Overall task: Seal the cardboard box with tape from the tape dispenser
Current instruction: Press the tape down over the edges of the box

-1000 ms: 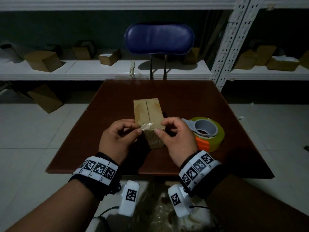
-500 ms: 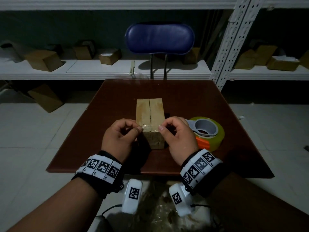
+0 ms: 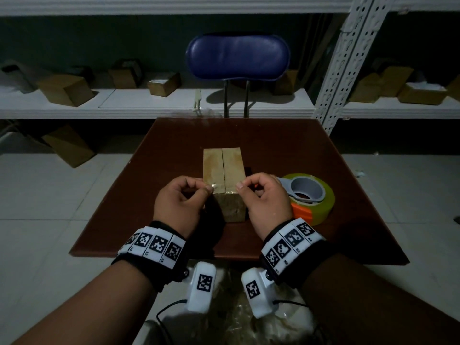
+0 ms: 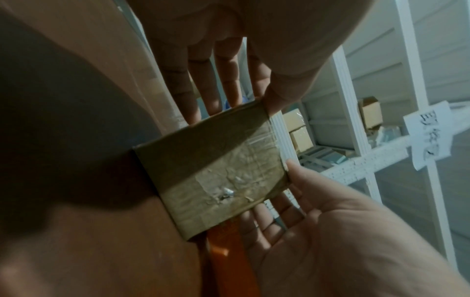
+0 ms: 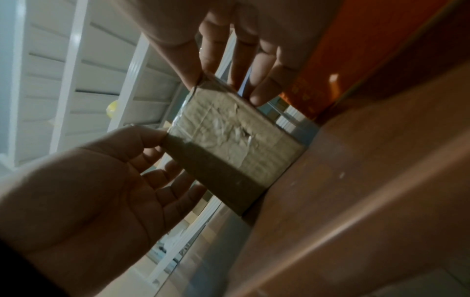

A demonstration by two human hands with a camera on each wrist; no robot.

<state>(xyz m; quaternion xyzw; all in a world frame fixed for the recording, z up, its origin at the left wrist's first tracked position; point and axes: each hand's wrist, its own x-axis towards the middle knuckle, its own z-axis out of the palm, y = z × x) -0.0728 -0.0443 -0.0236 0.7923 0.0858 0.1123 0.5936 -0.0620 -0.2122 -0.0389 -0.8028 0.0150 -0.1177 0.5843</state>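
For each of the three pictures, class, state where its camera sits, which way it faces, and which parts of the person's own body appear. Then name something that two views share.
Head: worn on the head, facing forward and down at the table; shows both forearms, left hand and right hand.
Left wrist: low beside the table, facing the cardboard box; shows both hands.
Right wrist: mirrored, from the other side; shows both hands.
Shared: both wrist views show the box's near end and the orange tape dispenser.

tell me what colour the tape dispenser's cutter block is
Orange, on the tape dispenser beside the right hand; the head view shows it best.
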